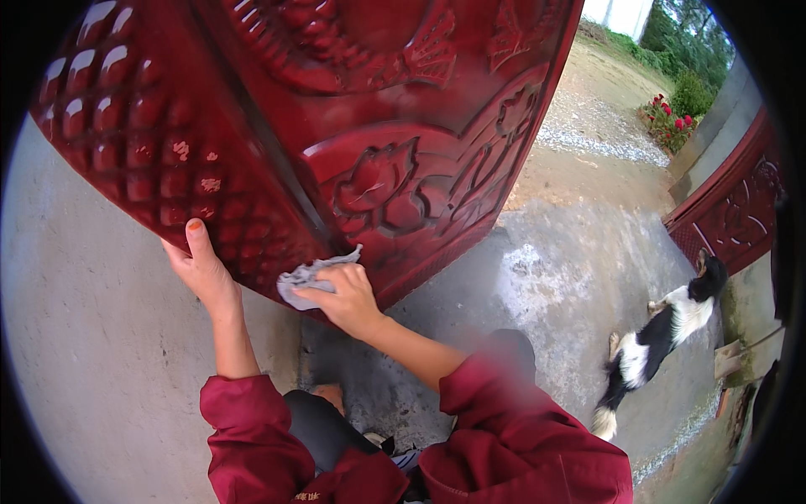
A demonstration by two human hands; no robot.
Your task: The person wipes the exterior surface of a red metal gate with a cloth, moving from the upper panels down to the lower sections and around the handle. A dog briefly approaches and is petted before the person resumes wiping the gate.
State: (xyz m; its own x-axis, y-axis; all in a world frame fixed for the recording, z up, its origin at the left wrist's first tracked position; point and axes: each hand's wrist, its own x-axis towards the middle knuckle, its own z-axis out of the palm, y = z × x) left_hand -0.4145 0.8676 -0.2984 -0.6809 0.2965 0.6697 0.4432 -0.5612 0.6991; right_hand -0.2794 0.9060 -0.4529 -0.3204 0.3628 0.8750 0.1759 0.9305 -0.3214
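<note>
A glossy dark-red door leaf (277,132) with embossed flowers and a raised diamond-pattern border fills the upper left of the head view. Several border diamonds show pale worn spots. My left hand (208,271) grips the door's edge, thumb on the patterned face and fingers hidden behind it. Bunched in my right hand (349,299) is a grey cloth (308,280), pressed against the low part of the door near the border's groove.
A black-and-white dog (661,327) is on the concrete floor (554,378) to the right. Beyond it stands a second red embossed panel (733,214) by a wall. Gravel (592,135) and red flowers (674,120) are outside the doorway. A plain grey wall (94,302) lies on the left.
</note>
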